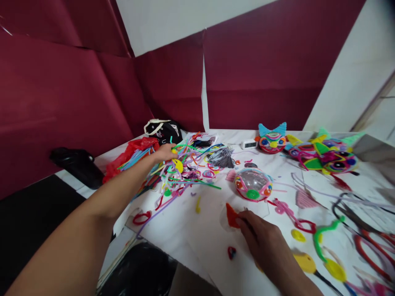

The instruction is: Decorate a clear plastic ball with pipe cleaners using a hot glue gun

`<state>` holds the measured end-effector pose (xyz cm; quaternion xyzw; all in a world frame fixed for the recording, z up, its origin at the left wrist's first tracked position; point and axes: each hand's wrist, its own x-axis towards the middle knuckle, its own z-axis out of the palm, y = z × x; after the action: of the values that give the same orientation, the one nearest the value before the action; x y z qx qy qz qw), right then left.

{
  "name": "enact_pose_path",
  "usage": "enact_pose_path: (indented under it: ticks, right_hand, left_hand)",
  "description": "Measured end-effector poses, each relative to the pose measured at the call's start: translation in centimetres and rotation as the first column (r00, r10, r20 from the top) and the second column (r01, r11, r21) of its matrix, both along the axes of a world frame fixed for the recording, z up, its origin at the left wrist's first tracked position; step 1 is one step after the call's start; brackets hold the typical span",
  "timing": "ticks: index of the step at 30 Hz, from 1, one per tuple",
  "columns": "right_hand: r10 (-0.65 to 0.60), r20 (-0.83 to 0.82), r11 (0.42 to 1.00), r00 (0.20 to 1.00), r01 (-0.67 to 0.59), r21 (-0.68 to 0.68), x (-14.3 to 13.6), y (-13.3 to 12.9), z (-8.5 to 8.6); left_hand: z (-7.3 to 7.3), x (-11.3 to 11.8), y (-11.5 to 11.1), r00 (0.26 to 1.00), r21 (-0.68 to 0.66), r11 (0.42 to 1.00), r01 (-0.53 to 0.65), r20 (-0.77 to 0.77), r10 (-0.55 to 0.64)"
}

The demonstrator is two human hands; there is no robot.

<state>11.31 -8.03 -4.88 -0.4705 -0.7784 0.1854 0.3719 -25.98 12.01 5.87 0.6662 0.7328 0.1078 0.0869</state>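
Observation:
My left hand (166, 153) reaches into a tangled pile of coloured pipe cleaners (185, 164) at the far left of the table. Its fingers look drawn together beside a small yellow piece, and what they hold is too small to make out. A flat orange-red piece (232, 215), roughly triangular, is pinched between the thumb and fingers of my right hand (262, 236). Just beyond that hand sits a round clear ball (253, 184) trimmed with pink, orange, blue and green pipe-cleaner shapes. A small dark red bit (231, 252) lies close to my right hand.
Two finished-looking figures, a blue-eared one (272, 139) and a multicoloured one (327, 154), stand at the back right. Red-handled scissors (370, 246), a yellow-handled tool (305, 263) and a green pipe cleaner (319, 238) lie at right. A black bottle (75, 164) is at left.

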Motion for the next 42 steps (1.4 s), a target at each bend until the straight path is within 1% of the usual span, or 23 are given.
enact_pose_path:
  ticks: [2,5,7,9,12,15,17,18,20,22,24,27,29,30,33,36,39,41,42]
  right_hand:
    - [0.005,0.004,1.000,1.000,-0.005,0.004,0.1,0.0,0.0]
    - [0.008,0.016,1.000,1.000,-0.008,0.017,0.2,0.0,-0.1]
    - [0.001,0.022,1.000,1.000,-0.001,0.027,0.2,0.1,-0.2]
    - [-0.003,0.026,0.999,1.000,0.002,0.032,0.3,0.1,-0.3]
    - [0.009,0.031,0.999,0.999,-0.010,0.038,0.3,0.0,-0.3]
    - [0.019,0.036,0.999,0.999,-0.021,0.049,0.2,-0.1,-0.2]
    - [0.010,0.045,0.998,0.999,-0.012,0.060,0.1,-0.2,-0.1]
    - [0.004,0.052,0.998,0.999,-0.008,0.068,0.1,-0.3,-0.1]
    - [0.006,0.068,0.996,0.998,-0.011,0.085,0.0,-0.3,-0.2]
    - [0.015,0.081,0.995,0.997,-0.023,0.098,-0.1,-0.2,-0.2]
    - [0.013,0.093,0.994,0.996,-0.023,0.109,-0.1,-0.2,-0.2]
    - [0.006,0.108,0.992,0.994,-0.020,0.123,-0.1,-0.1,-0.2]
    - [0.016,0.118,0.992,0.993,-0.031,0.126,-0.1,0.0,-0.2]
    - [0.018,0.121,0.992,0.992,-0.033,0.125,-0.1,0.0,-0.3]
    - [0.017,0.134,0.992,0.991,-0.034,0.125,-0.1,0.0,-0.4]
    - [0.007,0.141,0.988,0.990,-0.028,0.151,-0.1,0.0,-0.5]
    - [0.005,0.147,0.983,0.989,-0.032,0.183,-0.2,-0.1,-0.5]
    - [0.014,0.156,0.981,0.988,-0.044,0.189,-0.3,0.0,-0.5]
    - [0.018,0.163,0.981,0.986,-0.049,0.186,-0.3,0.0,-0.6]
  left_hand:
    - [0.7,0.4,0.5,0.998,0.044,0.999,-0.016,0.063,0.014]
    - [1.1,1.1,1.4,0.987,0.094,0.995,-0.043,0.155,0.028]
    - [1.1,1.6,1.6,0.978,0.094,0.995,-0.029,0.206,0.009]
    - [1.0,1.8,1.2,0.970,0.078,0.997,0.012,0.243,-0.030]
    - [1.3,1.3,-0.4,0.960,0.062,0.996,0.061,0.271,-0.076]
    - [1.5,-0.3,-3.0,0.959,0.047,0.995,0.083,0.266,-0.092]
    - [1.2,-1.5,-5.0,0.964,0.006,0.996,0.094,0.248,-0.093]
    - [0.9,-2.0,-6.1,0.968,-0.017,0.995,0.100,0.234,-0.094]
    - [-0.3,-2.7,-8.0,0.978,-0.073,0.992,0.107,0.187,-0.092]
    - [-1.9,-3.0,-9.7,0.989,-0.109,0.988,0.107,0.110,-0.095]
    - [-3.7,-2.8,-10.9,0.993,-0.107,0.987,0.116,0.020,-0.114]
    - [-6.0,-2.1,-12.0,0.988,-0.072,0.990,0.122,-0.090,-0.128]
    - [-6.8,-1.5,-12.4,0.981,-0.058,0.990,0.130,-0.136,-0.137]
    - [-6.9,-1.2,-12.5,0.978,-0.060,0.989,0.138,-0.151,-0.145]
    - [-6.4,-0.6,-12.7,0.967,-0.090,0.981,0.174,-0.170,-0.188]
    - [-5.0,-0.3,-12.8,0.960,-0.100,0.976,0.193,-0.186,-0.208]
    - [-3.5,0.2,-12.4,0.960,-0.013,0.987,0.159,-0.232,-0.158]
    - [-3.0,1.0,-11.6,0.960,0.064,0.986,0.154,-0.247,-0.134]
    - [-3.0,1.6,-11.1,0.961,0.089,0.983,0.161,-0.242,-0.136]
